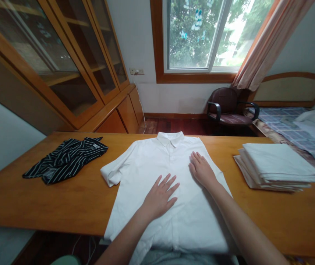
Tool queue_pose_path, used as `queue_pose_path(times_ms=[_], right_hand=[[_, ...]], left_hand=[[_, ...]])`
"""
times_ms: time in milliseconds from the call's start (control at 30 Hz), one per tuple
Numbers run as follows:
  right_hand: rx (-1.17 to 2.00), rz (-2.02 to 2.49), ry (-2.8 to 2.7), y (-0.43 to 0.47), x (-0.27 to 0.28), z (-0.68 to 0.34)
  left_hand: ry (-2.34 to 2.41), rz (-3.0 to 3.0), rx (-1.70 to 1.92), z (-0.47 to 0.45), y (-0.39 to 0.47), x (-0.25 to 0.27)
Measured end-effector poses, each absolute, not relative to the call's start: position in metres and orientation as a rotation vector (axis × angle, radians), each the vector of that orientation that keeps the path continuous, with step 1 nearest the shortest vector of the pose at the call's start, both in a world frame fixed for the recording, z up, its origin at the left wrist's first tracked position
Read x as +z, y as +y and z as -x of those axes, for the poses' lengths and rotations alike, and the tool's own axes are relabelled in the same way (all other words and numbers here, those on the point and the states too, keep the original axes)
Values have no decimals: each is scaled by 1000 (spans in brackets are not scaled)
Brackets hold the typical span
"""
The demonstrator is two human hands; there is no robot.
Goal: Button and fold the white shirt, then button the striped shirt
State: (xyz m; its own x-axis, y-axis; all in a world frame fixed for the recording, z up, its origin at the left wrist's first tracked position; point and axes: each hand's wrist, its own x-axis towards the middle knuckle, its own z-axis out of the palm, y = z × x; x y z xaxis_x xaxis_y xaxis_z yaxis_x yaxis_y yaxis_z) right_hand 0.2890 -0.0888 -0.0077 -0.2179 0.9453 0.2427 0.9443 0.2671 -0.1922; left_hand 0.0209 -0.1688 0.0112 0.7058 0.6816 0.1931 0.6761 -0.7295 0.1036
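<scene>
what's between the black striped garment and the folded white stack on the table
The white shirt spread out, with the left hand and right hand on it, in the head view.

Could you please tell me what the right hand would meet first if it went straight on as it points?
Gliding across the white shirt, the right hand would probably meet the collar first, though the exact line is unclear.

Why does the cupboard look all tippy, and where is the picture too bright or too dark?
In the head view, the cupboard leans, probably because of a wide lens; also in the head view, the window glares nearly white toward its right side; and in that same head view, a soft shadow lies on the white shirt beside the right forearm.
</scene>
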Motion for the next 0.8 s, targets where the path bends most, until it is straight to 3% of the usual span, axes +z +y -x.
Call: queue_pose_path(times_ms=[233, 433, 633, 800], right_hand=[[81, 1570, -2316, -103, -9, -249], [86, 1618, -2293, -99, -9, -264], [84, 1615, -2272, -99, -10, -267], [83, 1610, -2259, -99, -9, -267]], left_hand=[[1110, -2776, 414, -19, -169, 15], [1277, -2656, 705, 11, -160, 14], [2174, -2320, 1071, 74, -149, 31], [2797, -1878, 858, 116, -151, 37]])
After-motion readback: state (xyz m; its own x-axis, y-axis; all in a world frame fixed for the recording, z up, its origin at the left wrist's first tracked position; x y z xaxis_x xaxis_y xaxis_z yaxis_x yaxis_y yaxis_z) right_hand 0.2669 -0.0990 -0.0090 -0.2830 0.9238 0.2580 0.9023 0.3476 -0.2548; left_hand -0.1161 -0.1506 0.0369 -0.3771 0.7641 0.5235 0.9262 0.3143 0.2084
